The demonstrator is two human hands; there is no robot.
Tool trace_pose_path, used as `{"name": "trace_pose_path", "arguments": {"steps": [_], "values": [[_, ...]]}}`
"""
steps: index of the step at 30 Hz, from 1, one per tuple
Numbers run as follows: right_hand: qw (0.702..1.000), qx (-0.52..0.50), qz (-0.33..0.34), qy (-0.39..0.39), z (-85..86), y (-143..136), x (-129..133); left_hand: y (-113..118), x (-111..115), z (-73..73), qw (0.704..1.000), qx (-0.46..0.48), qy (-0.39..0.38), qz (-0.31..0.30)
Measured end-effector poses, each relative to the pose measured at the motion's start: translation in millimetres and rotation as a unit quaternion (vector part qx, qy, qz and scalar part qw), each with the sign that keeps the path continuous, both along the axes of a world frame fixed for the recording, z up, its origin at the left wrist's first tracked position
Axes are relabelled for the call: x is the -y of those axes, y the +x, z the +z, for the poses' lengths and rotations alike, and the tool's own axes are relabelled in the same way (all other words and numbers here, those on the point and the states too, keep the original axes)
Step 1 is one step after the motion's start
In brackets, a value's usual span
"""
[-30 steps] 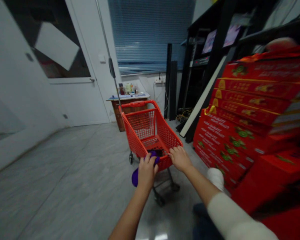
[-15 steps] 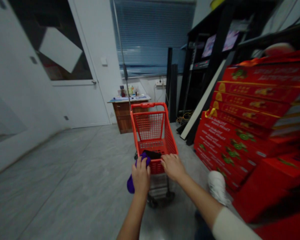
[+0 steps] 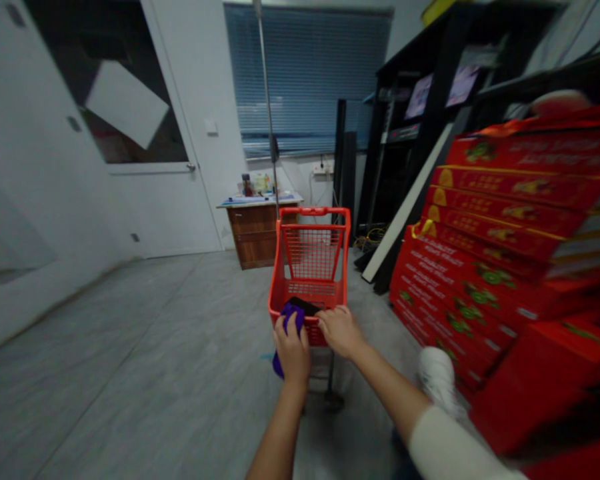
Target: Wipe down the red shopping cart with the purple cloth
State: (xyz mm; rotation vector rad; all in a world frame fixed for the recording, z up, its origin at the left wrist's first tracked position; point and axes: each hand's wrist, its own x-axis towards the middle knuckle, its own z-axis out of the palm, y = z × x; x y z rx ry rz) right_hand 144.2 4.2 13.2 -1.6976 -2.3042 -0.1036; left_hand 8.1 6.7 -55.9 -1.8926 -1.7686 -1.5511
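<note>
A small red shopping cart (image 3: 313, 230) stands in front of me with its basket towards my hands. My left hand (image 3: 293, 347) is closed on a purple cloth (image 3: 294, 317) at the near rim. Part of the cloth hangs down left of that hand, outside the basket. On the same rim, to the right, lies my right hand (image 3: 341, 330), its fingers curled over the edge. A black item (image 3: 303, 306) lies just inside the rim between the hands; its kind is unclear.
Red printed boxes (image 3: 460, 280) are stacked along the right, with a white shoe (image 3: 437, 373) beside them. Behind the cart are a wooden cabinet (image 3: 255, 237) and a thin metal pole (image 3: 267, 87). A white door (image 3: 165, 213) is at the left.
The cart has turned, its far handle swinging right, and the pole has shifted right with it. My left hand and the cloth have moved a little right; my right hand stays on the rim.
</note>
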Motion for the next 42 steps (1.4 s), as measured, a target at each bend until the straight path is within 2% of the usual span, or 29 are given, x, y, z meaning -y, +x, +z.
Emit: {"name": "trace_pose_path", "arguments": {"steps": [2,4,7,9,11,13,15,18,20,24,26,29,31,33,35,39,41,42], "values": [[1.0,-0.005,0.002,0.005,1.4,-3.3,3.2,15.3,5.3,-7.8,1.0,0.003,0.007,-0.015],[1.0,-0.003,0.013,-0.01,5.8,0.7,5.1,14.2,7.5,-8.2,0.999,-0.01,0.006,-0.035],[0.998,0.008,0.051,-0.033,14.3,17.2,2.9,-13.5,0.7,-1.4,0.999,-0.003,0.0,-0.039],[0.998,0.014,0.063,-0.022,17.3,28.8,-1.6,-32.8,-8.0,1.0,0.999,0.043,0.003,-0.022],[0.998,0.017,0.062,-0.013,16.8,34.8,-6.3,-38.3,-15.1,-2.1,0.995,0.103,0.012,-0.007],[0.998,0.017,0.06,-0.016,13.6,33.3,-9.2,-25.6,-16.9,-11.0,0.987,0.157,0.021,0.006],[0.998,0.015,0.058,-0.011,10.1,26.1,-9.7,-1.1,-13.2,-23.1,0.981,0.193,0.027,0.027],[0.999,0.006,0.043,0.002,7.5,15.0,-7.1,27.8,-6.2,-37.9,0.978,0.199,0.029,0.05],[0.999,0.004,0.037,0.004,7.2,12.4,-5.3,26.1,-8.6,-41.3,0.979,0.193,0.031,0.054],[0.999,-0.005,0.04,-0.001,5.7,14.1,-4.2,-11.8,-33.1,-39.8,0.966,0.238,0.031,0.099],[0.999,-0.012,0.037,0.001,3.9,11.9,-3.9,-20.1,-42.7,-44.1,0.953,0.275,0.016,0.13],[1.0,-0.015,0.021,0.005,1.9,2.1,-1.7,0.5,-38.7,-63.0,0.94,0.304,-0.022,0.156],[1.0,-0.011,0.011,0.007,2.1,-4.4,0.9,22.4,-27.5,-78.5,0.94,0.301,-0.05,0.151],[1.0,-0.002,0.007,0.01,4.2,-6.2,3.2,32.6,-18.3,-89.0,0.944,0.292,-0.07,0.139],[1.0,0.011,0.022,0.005,8.3,-1.7,4.0,22.7,-18.5,-90.9,0.949,0.281,-0.061,0.131],[0.996,0.019,0.087,-0.021,18.3,16.1,0.8,-29.8,-44.0,-78.3,0.946,0.286,-0.01,0.15],[0.997,0.006,0.082,-0.015,19.9,20.3,-1.3,-43.7,-55.4,-73.7,0.95,0.286,-0.015,0.125],[0.997,0.0,0.072,-0.01,19.3,19.9,-2.0,-43.2,-57.7,-73.5,0.951,0.288,-0.024,0.11]]}}
